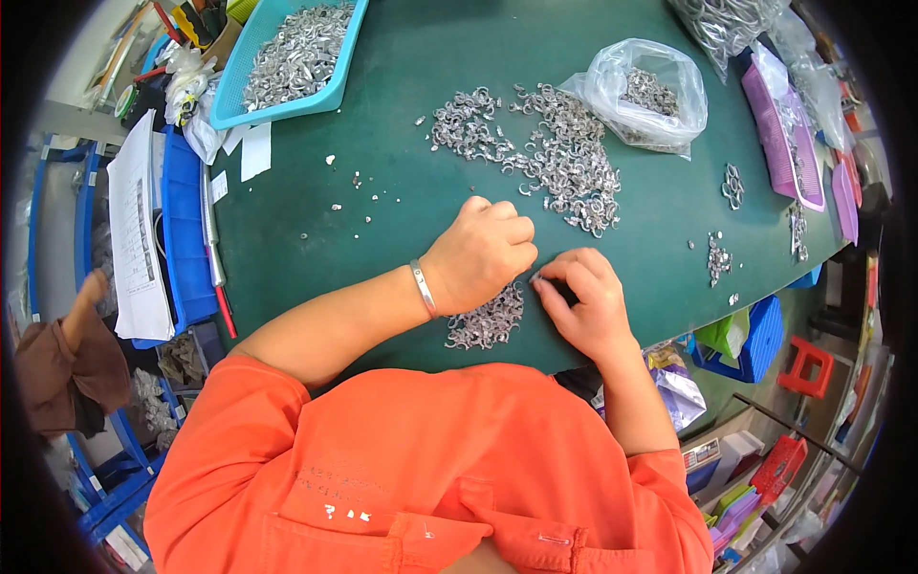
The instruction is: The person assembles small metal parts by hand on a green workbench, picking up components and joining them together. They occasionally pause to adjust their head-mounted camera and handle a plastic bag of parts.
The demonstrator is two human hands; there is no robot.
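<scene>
My left hand [481, 251] is closed in a fist above the table, a silver bangle [422, 288] on its wrist; its fingers hide whatever they hold. Close on its right, my right hand [585, 301] has thumb and forefinger pinched together, with a tiny greyish bit at their tips too small to name. Partly under my left hand lies a small heap of silver-grey metal pieces [486, 320]. Beyond both hands spreads a larger pile of ring-shaped metal pieces [574, 167].
On the green table [382, 206] stand a turquoise basket of metal pieces [335, 91], an open clear bag [612, 72] and a purple basket [779, 143]. Small clusters of pieces [719, 258] lie at right. Left are papers [139, 230] and another person's hand [94, 287].
</scene>
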